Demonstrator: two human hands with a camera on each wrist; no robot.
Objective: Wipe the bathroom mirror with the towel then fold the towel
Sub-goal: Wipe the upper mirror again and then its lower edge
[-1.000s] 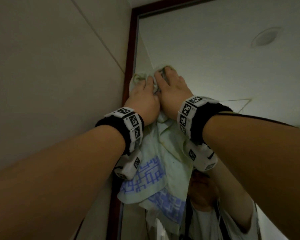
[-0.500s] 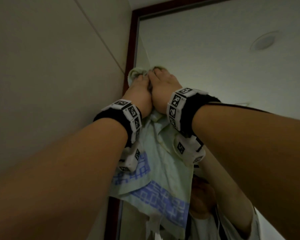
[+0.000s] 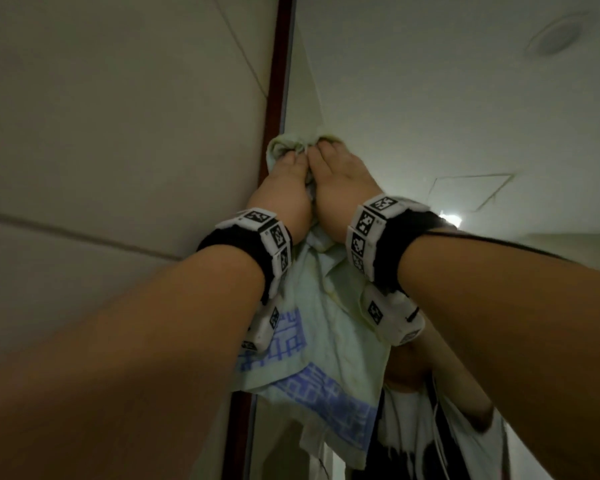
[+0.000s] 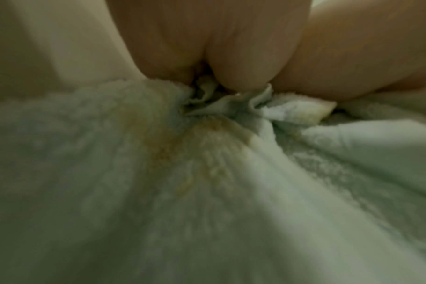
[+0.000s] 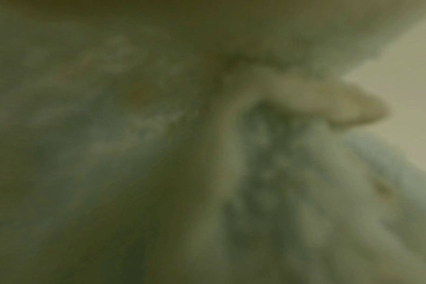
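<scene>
A pale green towel [image 3: 329,341] with blue patterned bands is held up against the mirror [image 3: 447,98], close to its left edge. My left hand [image 3: 286,188] and right hand [image 3: 340,185] lie side by side on the towel's bunched top, fingertips dug into the cloth. The rest of the towel hangs down below my wrists. In the left wrist view my fingers [image 4: 243,57] pinch gathered folds of the towel [image 4: 207,192]. The right wrist view is blurred and shows only the towel's cloth [image 5: 158,153] close up.
A dark red frame [image 3: 277,98] borders the mirror on the left. Beyond it is a tiled wall [image 3: 118,133]. The glass reflects a ceiling and, below the towel, a person in a white shirt [image 3: 413,420].
Both hands have stayed together on the towel and slid slightly left toward the frame. The mirror's top edge has left the view.
</scene>
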